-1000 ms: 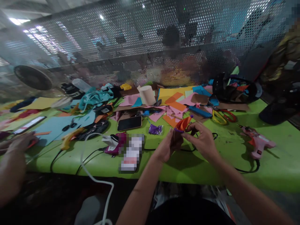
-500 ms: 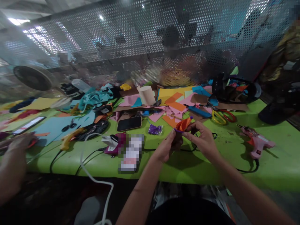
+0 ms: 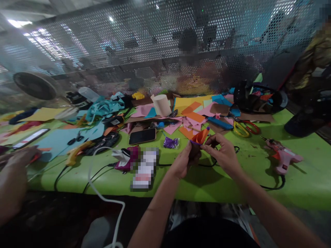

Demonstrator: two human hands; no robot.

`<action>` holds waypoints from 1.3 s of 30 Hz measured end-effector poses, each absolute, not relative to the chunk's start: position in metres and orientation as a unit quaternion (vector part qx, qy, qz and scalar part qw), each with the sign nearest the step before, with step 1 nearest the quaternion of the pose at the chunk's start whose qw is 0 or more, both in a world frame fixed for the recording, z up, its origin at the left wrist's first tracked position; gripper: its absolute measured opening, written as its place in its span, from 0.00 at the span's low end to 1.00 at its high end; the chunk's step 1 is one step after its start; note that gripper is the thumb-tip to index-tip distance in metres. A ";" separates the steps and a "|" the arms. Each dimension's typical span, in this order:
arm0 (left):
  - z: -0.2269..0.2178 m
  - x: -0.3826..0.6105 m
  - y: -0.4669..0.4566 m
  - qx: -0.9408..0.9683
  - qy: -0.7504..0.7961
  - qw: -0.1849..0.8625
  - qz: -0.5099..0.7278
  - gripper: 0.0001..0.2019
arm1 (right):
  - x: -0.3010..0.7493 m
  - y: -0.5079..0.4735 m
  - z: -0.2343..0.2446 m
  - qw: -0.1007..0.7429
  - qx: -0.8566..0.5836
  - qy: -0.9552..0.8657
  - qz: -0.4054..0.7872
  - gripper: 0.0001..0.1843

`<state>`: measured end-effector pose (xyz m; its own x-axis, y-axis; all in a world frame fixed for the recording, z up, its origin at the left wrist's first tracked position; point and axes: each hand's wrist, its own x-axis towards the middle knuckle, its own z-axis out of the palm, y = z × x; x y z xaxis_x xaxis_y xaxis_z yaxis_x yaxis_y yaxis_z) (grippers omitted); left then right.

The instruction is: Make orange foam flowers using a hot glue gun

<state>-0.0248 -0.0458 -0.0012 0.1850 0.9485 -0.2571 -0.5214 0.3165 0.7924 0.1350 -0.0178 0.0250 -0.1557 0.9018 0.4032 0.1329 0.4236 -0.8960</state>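
Note:
Between my two hands is an orange folded-paper piece [image 3: 199, 137], shaped like a cone or petal. Purple trim runs along its lower edge, and a small purple ball sits at its upper right tip. My left hand [image 3: 184, 161] grips it from the left and below, thumb against the trim and the other fingers mostly hidden. My right hand [image 3: 221, 148] pinches the right end of the trim between thumb and fingers. Just beyond, on the green table [image 3: 165, 186], lies a small clear packet of purple bits [image 3: 171, 142].
Glue guns lie at right, pink [image 3: 284, 158], and left, yellow [image 3: 77, 152], with cords trailing. Scissors [image 3: 245, 128], paper scraps [image 3: 192, 112], a paper roll [image 3: 161, 105] and phones [image 3: 142, 136] sit about. A co-worker's hand [image 3: 19, 160] is at far left.
The orange paper piece has turned and shifted slightly left, so its purple-tipped point stands more upright and its fold shows wider. Both my hands keep hold of it.

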 end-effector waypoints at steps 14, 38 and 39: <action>0.004 -0.022 -0.047 0.342 0.358 0.715 0.494 0.30 | 0.135 -0.017 0.023 0.521 -0.392 -0.664 0.366 0.12; -0.002 -0.022 -0.044 0.298 0.399 0.713 0.494 0.33 | 0.135 -0.017 0.023 0.513 -0.391 -0.656 0.392 0.11; -0.003 -0.022 -0.044 0.299 0.399 0.713 0.493 0.33 | 0.135 -0.017 0.023 0.512 -0.391 -0.655 0.395 0.11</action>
